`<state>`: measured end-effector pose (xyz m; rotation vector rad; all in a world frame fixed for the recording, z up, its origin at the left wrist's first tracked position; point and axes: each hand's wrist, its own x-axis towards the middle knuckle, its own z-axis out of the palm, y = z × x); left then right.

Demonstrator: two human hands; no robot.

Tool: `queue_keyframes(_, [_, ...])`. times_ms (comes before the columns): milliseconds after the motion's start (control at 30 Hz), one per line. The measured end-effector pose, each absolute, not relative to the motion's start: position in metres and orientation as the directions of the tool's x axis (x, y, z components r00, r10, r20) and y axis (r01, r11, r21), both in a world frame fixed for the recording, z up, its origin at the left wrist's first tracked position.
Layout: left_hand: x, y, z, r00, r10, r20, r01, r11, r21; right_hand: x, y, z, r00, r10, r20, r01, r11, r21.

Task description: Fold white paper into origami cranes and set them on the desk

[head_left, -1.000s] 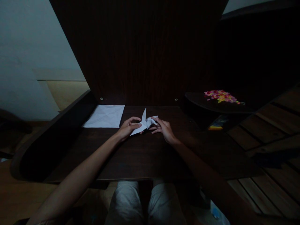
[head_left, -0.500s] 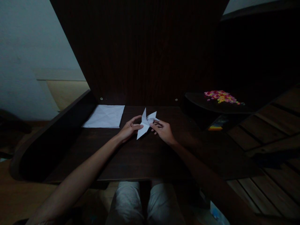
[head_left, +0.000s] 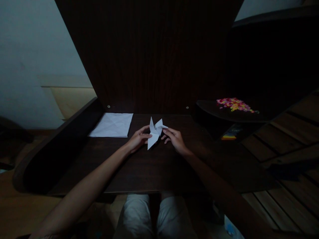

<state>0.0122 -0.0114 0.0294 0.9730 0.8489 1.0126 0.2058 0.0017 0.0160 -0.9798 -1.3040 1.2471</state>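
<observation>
A white folded paper crane [head_left: 155, 131], its points and wings spread out, is held above the dark desk [head_left: 149, 169]. My left hand [head_left: 138, 138] pinches it from the left, thumb on top near the fold of the lower wing. From the right, my right hand [head_left: 174, 137] holds the narrow tip on that side between thumb and forefinger, its other fingers curled below. To the left of my left hand lies a stack of white creased paper sheets [head_left: 112, 125].
A low side panel [head_left: 57, 146] bounds the desk at left, and a tall dark back panel [head_left: 149, 56] rises behind. On the small right shelf [head_left: 209, 108] is a heap of pink and yellow bits [head_left: 235, 104]. Below it sits a small colourful item [head_left: 228, 136].
The paper crane has turned slightly, its lower wing pointing more straight down. My right hand has shifted from the crane's middle to its right tip. The view has moved a little.
</observation>
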Motion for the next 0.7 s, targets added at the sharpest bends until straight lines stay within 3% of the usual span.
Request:
queue_keyframes(167, [0.012, -0.011, 0.028, 0.331, 0.932, -0.146, -0.257, 0.238, 0.937, 0.209, 0.004, 0.014, -0.168, 0.979, 0.116, -0.184, 0.084, -0.979])
queue_keyframes(533, [0.010, -0.007, 0.021, 0.312, 0.931, -0.189, -0.180, 0.254, 0.950, 0.207, 0.000, 0.015, -0.034, 0.954, 0.299, 0.069, 0.300, -0.951])
queue_keyframes(700, [0.008, -0.004, 0.018, 0.290, 0.946, -0.144, -0.187, 0.203, 0.961, 0.213, -0.002, 0.014, -0.178, 0.911, 0.372, 0.111, 0.394, -0.912])
